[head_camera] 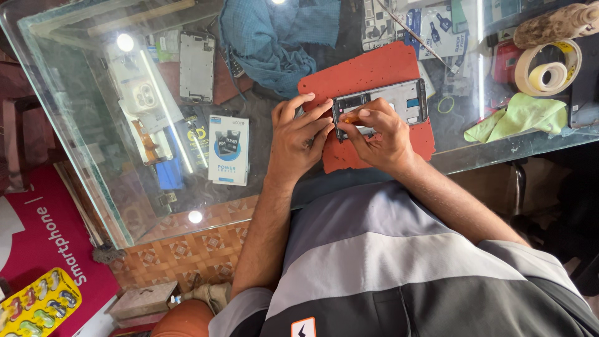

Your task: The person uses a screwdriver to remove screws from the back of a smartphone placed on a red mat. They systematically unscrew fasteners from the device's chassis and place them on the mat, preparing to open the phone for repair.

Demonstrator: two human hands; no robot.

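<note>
On red mat (pixel 368 72) | left hand (pixel 298 138) steadies phone frame (pixel 382 106) | right hand (pixel 380 134) pinches orange tool (pixel 350 117)

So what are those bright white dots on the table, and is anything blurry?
Head view: the dots are lamp reflections on the clear glass tabletop, which also shows a streak of glare; the hands, left hand and right hand, on the opened grey phone frame over the red rubber mat look sharp; edges bend slightly.
</note>
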